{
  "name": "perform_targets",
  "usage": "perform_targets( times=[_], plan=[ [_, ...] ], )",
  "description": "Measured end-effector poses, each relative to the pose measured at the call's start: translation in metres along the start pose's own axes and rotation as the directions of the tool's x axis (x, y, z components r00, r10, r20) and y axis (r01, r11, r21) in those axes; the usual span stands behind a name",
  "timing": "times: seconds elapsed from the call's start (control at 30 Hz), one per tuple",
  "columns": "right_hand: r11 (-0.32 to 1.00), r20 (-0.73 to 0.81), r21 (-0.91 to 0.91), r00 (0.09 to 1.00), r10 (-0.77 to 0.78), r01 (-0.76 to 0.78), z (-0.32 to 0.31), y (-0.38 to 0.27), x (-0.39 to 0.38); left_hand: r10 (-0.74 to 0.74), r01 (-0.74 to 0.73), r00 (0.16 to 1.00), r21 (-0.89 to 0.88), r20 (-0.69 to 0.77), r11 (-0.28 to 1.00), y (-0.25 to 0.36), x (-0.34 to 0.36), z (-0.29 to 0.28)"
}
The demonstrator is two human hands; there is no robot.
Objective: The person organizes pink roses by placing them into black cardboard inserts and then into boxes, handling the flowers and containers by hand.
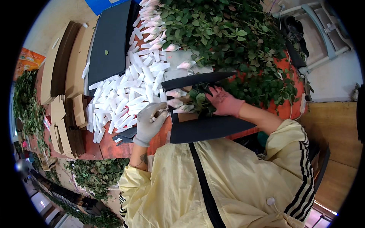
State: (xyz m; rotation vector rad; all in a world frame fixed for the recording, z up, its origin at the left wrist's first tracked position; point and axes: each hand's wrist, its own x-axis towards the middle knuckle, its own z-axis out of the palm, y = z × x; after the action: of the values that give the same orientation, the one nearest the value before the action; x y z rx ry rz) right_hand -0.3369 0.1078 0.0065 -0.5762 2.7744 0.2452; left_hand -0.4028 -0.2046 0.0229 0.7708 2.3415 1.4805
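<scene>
A black wrapping sheet [207, 132] lies in front of me with its near and far sides raised. Between them is a small bunch of pale pink roses, each rosebud [175, 103] in a white net sleeve, heads to the left. My right hand [224, 102], in a pinkish-red glove, grips the bunch's leafy stems [201, 98]; leaves partly hide its fingertips. My left hand [149, 123], in a whitish glove, is beside the rosebuds. Its fingers are half bent, thumb apart, and nothing shows in them. The index fingertip comes close to the middle bud.
Loose white net sleeves [129, 91] cover the red table [152, 146] on the left. Beyond them are a stack of black sheets [110, 45] and cardboard pieces [78, 57]. Leafy rose stems [235, 38] pile up at the far right. A metal frame [329, 34] stands behind.
</scene>
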Motion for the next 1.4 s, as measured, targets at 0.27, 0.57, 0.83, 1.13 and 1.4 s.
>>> perform_targets(
  times=[0.27,0.57,0.83,1.13,1.4],
  plan=[
    [0.988,0.076,0.116,0.991,-0.107,0.098,-0.042,0.006,-0.009,-0.154,0.015,0.954,0.471,0.256,0.882,-0.012,0.025,0.026],
    [0.993,-0.127,0.03,0.986,-0.108,0.113,-0.017,0.02,-0.019,-0.155,0.061,0.98,0.556,0.123,0.829,-0.01,0.037,0.038],
    [0.964,0.008,0.097,0.968,-0.251,0.249,-0.031,0.006,0.002,-0.12,0.025,0.983,0.535,0.143,0.844,-0.016,0.032,0.039],
    [0.928,-0.091,0.144,0.938,-0.334,0.344,-0.043,-0.009,0.015,-0.184,0.0,0.95,0.59,0.252,0.808,-0.03,0.036,0.025],
    [0.859,-0.01,0.228,0.884,-0.468,0.458,-0.031,-0.008,0.02,0.064,-0.227,0.953,0.56,0.295,0.797,-0.033,0.03,0.025]
  ],
)
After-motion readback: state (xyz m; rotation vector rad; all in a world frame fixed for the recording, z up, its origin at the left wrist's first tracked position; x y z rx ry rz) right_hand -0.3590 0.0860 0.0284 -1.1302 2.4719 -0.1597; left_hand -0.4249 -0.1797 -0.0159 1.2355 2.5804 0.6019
